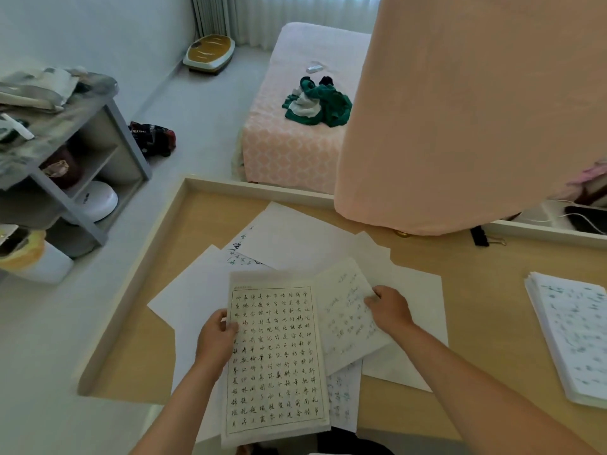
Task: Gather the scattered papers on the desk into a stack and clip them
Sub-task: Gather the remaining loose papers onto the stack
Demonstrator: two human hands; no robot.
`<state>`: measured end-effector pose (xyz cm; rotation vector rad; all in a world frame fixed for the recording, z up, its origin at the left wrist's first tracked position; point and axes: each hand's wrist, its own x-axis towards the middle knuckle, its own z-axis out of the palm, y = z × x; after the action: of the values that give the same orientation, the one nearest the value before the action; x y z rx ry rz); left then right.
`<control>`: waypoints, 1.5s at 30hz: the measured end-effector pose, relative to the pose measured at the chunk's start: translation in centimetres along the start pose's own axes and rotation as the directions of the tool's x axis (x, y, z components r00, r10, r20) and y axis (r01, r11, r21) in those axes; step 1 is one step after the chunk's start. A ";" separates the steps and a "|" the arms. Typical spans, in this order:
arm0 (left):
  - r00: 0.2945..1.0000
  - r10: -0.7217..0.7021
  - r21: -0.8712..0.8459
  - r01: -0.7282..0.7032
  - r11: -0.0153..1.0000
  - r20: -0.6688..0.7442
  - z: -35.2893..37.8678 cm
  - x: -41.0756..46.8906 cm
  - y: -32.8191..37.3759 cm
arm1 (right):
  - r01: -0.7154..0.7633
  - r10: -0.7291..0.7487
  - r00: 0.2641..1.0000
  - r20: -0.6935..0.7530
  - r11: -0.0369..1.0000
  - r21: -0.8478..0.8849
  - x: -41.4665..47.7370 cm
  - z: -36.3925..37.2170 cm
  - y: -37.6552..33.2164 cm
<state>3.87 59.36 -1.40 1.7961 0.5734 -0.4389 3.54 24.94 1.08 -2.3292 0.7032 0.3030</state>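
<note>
- The left hand (216,339) grips the calligraphy sheet (279,356) by its left edge, thumb on top and fingers curled under.
- This sheet is covered in columns of inked characters inside a ruled frame. It lies over the middle of the near edge of the tabletop (476,274), and its lower end reaches past that edge.
- The right hand (389,310) pinches the handwritten sheet (345,323) at its right edge. That sheet is tilted, and its left side is tucked under the calligraphy sheet.
- The loose papers (295,238) lie overlapping and askew beneath both held sheets, spreading from the left edge of the tabletop toward its middle. Most are blank white, and a few show scribbled writing.
- The binder clip (481,236), black with wire handles, lies by the far edge of the tabletop, apart from the papers and just beside the hanging pink cloth (460,110).
- A pile of pages (571,336) with blurred writing sits squared up at the right edge of the tabletop, well apart from both hands.
- Beyond the tabletop stands a bed (289,149) with green clothes (315,103) heaped on it.
- A grey shelf (82,152) stands on the floor to the left.
</note>
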 end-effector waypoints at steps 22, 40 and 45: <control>0.985 -0.087 -0.008 0.089 0.996 0.148 3.8 2.0 3.8 | -0.231 0.298 0.951 -0.078 0.856 0.463 -0.5 2.3 1.9; 1.000 -0.004 0.106 0.004 0.994 -0.002 12.1 1.3 5.7 | -0.037 -0.039 0.983 0.178 0.915 0.402 3.2 1.4 2.1; 1.000 -0.019 -0.093 0.019 0.995 0.000 10.9 2.1 5.6 | 0.085 -0.243 0.936 0.255 0.858 0.506 5.9 -0.7 -0.8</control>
<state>8.75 47.93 -1.40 1.7031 0.6023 -0.4183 8.90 22.58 -0.29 -1.7859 0.3616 0.3566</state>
